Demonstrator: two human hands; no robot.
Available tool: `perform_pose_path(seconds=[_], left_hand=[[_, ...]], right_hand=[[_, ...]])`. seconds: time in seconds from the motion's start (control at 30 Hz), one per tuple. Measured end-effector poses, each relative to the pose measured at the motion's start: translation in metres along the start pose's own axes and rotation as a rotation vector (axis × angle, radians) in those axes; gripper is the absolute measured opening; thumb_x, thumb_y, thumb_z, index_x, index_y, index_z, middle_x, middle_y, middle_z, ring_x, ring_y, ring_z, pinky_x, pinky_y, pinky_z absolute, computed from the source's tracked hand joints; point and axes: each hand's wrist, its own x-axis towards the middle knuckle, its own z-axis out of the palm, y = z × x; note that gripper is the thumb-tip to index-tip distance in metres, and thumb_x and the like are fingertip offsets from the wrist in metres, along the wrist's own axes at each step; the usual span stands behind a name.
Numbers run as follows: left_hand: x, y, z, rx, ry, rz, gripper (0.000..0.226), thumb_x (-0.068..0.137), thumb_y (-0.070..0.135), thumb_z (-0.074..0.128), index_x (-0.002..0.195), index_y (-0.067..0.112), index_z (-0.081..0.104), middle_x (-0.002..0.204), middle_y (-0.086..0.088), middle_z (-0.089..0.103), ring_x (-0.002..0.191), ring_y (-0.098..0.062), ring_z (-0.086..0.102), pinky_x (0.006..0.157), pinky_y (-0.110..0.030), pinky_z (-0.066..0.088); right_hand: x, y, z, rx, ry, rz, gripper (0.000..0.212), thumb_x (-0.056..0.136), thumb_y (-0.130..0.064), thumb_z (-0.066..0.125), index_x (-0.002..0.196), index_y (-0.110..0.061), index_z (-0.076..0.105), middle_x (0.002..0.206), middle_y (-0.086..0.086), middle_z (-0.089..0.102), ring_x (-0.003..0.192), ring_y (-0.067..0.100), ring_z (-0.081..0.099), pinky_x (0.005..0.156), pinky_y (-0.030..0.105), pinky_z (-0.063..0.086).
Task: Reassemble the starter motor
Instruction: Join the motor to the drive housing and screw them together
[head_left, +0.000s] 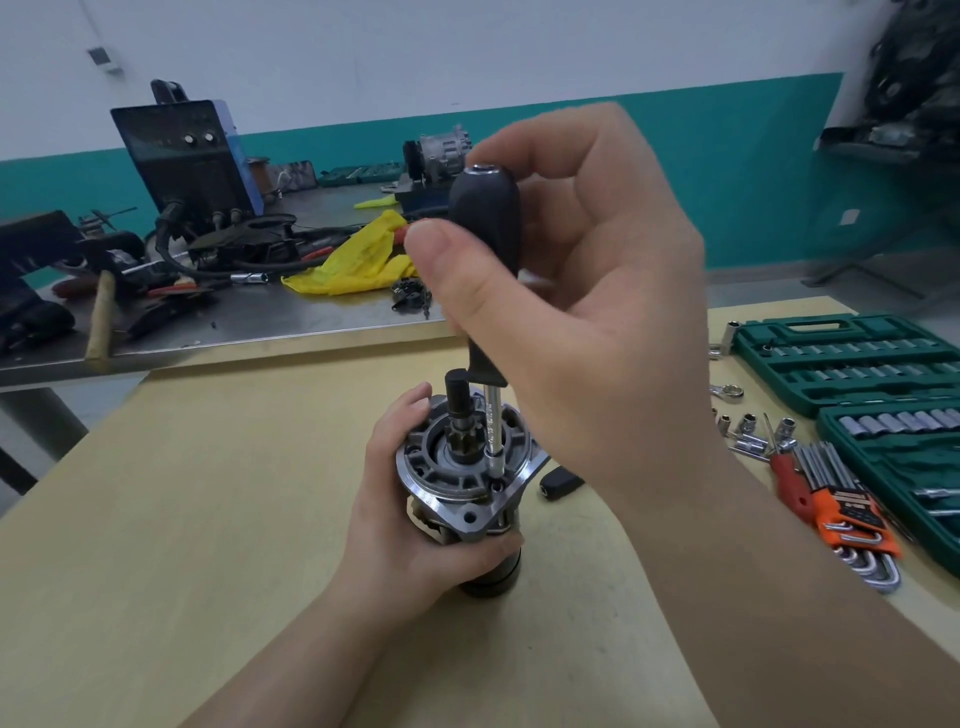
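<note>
At the centre of the frame the right hand (561, 270) curls thumb and fingers round the black handle of a socket driver (485, 228), its shaft dropping to a bolt on the flange of the starter motor (462, 478). The left hand (410, 499) wraps the motor body, holding it upright on the tabletop (208, 493). The housing looks joined already; I judge bolt tightening remains. At right lie a socket set (852, 358) and hex keys (852, 514).

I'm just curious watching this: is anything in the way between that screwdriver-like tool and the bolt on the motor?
Nothing visible. The right hand holds the driver upright, its socket tip right at the starter motor flange, beside the pinion shaft. The left hand grips the housing.
</note>
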Motion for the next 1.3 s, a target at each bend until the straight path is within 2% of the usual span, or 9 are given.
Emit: perform_pose_path(seconds=[0.1,0.2,0.47,0.6,0.7,0.8,0.97,1.1,1.3], left_hand=[[-0.001,-0.006,-0.004,-0.026,-0.032,0.038,0.115,0.063,0.060,0.100,0.159,0.040,0.039,0.162,-0.009,0.048,0.148,-0.037,0.050,0.117,-0.061,0.047],[-0.001,-0.005,-0.006,-0.061,-0.044,0.017,0.118,0.061,0.061,0.100,0.159,0.038,0.038,0.163,-0.011,0.047,0.147,-0.039,0.051,0.113,-0.066,0.047],[-0.001,-0.003,-0.004,-0.036,-0.062,0.026,0.120,0.054,0.034,0.103,0.155,0.047,0.039,0.163,-0.008,0.046,0.148,-0.037,0.050,0.113,-0.066,0.048],[-0.001,-0.003,-0.004,-0.052,-0.068,0.028,0.121,0.054,0.033,0.103,0.156,0.045,0.039,0.164,-0.005,0.046,0.151,-0.039,0.047,0.114,-0.067,0.047],[-0.002,-0.002,-0.004,-0.034,-0.059,0.022,0.120,0.055,0.035,0.103,0.156,0.046,0.038,0.161,-0.006,0.048,0.148,-0.038,0.051,0.113,-0.067,0.048],[-0.002,-0.001,-0.003,-0.022,-0.040,0.010,0.119,0.055,0.037,0.102,0.155,0.049,0.039,0.160,-0.007,0.050,0.146,-0.037,0.053,0.112,-0.066,0.049],[-0.002,0.002,-0.004,-0.021,-0.061,0.016,0.118,0.056,0.036,0.100,0.156,0.047,0.037,0.162,-0.010,0.047,0.146,-0.036,0.052,0.114,-0.065,0.048],[0.000,0.007,-0.006,-0.033,-0.092,0.012,0.116,0.058,0.035,0.098,0.155,0.050,0.035,0.164,-0.010,0.044,0.150,-0.034,0.048,0.117,-0.064,0.045],[0.001,0.012,-0.006,-0.048,-0.104,0.052,0.113,0.059,0.035,0.096,0.152,0.057,0.035,0.165,-0.009,0.041,0.152,-0.036,0.044,0.119,-0.064,0.042]], right_hand=[[-0.004,-0.001,-0.008,0.241,-0.043,0.114,0.020,0.102,-0.013,0.063,0.121,-0.009,0.059,0.095,0.019,0.070,0.073,0.025,0.069,0.067,0.044,0.062],[0.001,0.005,-0.011,0.367,-0.142,0.217,0.027,0.104,-0.013,0.055,0.129,-0.008,0.064,0.101,0.011,0.073,0.086,0.022,0.073,0.073,0.041,0.062],[0.008,0.011,-0.026,0.442,-0.316,0.215,0.041,0.098,-0.002,0.063,0.140,-0.002,0.060,0.106,0.006,0.075,0.093,0.021,0.070,0.078,0.037,0.057],[0.007,0.009,-0.021,0.376,-0.216,0.196,0.029,0.092,0.001,0.070,0.117,-0.012,0.068,0.093,-0.001,0.074,0.082,0.025,0.066,0.072,0.039,0.059],[0.003,0.006,-0.012,0.074,-0.044,0.053,0.027,0.088,-0.006,0.081,0.107,-0.018,0.065,0.089,-0.009,0.072,0.079,0.010,0.069,0.070,0.031,0.059],[-0.002,0.006,-0.006,-0.108,0.036,-0.073,0.029,0.089,-0.010,0.081,0.106,-0.016,0.059,0.090,-0.012,0.066,0.080,0.009,0.067,0.068,0.023,0.054],[0.004,0.014,-0.010,0.054,-0.047,0.029,0.034,0.095,-0.005,0.074,0.120,-0.018,0.054,0.101,0.003,0.068,0.084,0.024,0.071,0.067,0.046,0.063],[0.005,0.014,-0.015,0.248,-0.179,0.090,0.039,0.102,-0.009,0.062,0.138,-0.019,0.055,0.110,0.023,0.067,0.081,0.027,0.070,0.073,0.043,0.061],[0.006,0.015,-0.019,0.394,-0.314,0.167,0.052,0.106,-0.012,0.053,0.157,-0.009,0.044,0.109,0.020,0.066,0.086,0.033,0.061,0.079,0.047,0.056]])
